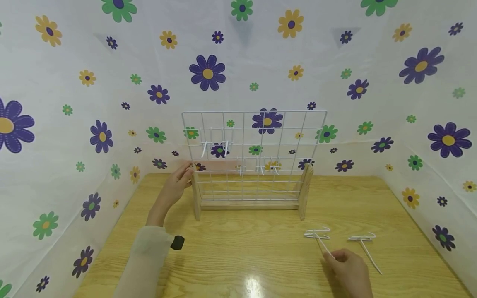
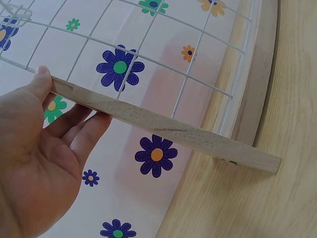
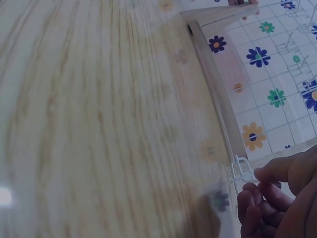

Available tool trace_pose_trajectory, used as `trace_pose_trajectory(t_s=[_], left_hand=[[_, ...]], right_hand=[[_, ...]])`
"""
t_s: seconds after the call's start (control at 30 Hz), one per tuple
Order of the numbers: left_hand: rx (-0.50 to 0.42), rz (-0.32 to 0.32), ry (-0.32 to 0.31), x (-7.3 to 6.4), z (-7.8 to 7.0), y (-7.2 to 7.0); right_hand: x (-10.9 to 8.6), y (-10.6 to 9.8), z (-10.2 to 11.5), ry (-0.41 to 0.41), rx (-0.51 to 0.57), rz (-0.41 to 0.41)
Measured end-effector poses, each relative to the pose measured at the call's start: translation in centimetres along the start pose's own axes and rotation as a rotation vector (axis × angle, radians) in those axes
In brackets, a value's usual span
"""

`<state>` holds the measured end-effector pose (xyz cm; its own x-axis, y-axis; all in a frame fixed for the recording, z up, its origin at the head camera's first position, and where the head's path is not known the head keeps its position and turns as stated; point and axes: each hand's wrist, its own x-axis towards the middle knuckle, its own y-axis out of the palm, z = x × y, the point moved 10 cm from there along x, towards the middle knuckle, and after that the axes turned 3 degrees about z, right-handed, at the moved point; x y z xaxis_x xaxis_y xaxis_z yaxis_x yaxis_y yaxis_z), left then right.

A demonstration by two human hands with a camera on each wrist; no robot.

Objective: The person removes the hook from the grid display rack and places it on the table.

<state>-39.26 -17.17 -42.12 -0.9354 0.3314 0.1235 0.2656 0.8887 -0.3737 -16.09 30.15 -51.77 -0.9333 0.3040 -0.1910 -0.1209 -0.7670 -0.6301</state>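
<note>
Hook (image 1: 323, 245) held front-right of the rack (image 1: 243, 145)
Our left hand (image 1: 175, 186) pinches the rack's left post (image 1: 196, 196) (to steady it, we think); our right hand (image 1: 350, 269) pinches the hook's stem, leaving its prongs free.

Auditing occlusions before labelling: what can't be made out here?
Head view: prong tip of the white bent-wire hook in the right hand; hidden by the fingers.
Left wrist view: base of the left hand gripping the pale wooden upright; cut off by left and bottom edges.
Right wrist view: most of the left hand, cut off by top edge; details on the white wire grid, too small and faint.
</note>
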Motion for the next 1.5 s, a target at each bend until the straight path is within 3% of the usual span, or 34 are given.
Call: trace_pose_trajectory(t_s=[0.4,0.73,0.93,1.03,1.17,1.27,1.5], left_hand=[[0.014,0.002,0.001,0.0,-0.1,-0.2],[0.025,-0.003,0.001,0.0,0.0,-0.2],[0.031,-0.006,-0.014,-0.1,0.0,-0.2],[0.034,0.004,-0.039,-0.6,-1.4,0.0],[0.034,0.006,-0.041,-0.6,-1.4,0.1],[0.027,-0.001,-0.02,-0.1,-0.2,0.0],[0.019,-0.002,-0.01,-0.2,-0.2,-0.1]], right_hand=[[-0.1,0.5,-0.1,-0.016,-0.098,0.038],[-0.1,0.5,-0.1,-0.056,-0.256,0.04],[-0.2,0.8,-0.1,-0.076,-0.282,0.038],[-0.1,0.8,-0.2,-0.081,-0.289,0.038],[-0.1,0.8,-0.2,-0.079,-0.298,0.036],[-0.2,0.7,-0.2,-0.079,-0.303,0.033],[-0.3,0.6,-0.2,-0.091,-0.309,0.033]])
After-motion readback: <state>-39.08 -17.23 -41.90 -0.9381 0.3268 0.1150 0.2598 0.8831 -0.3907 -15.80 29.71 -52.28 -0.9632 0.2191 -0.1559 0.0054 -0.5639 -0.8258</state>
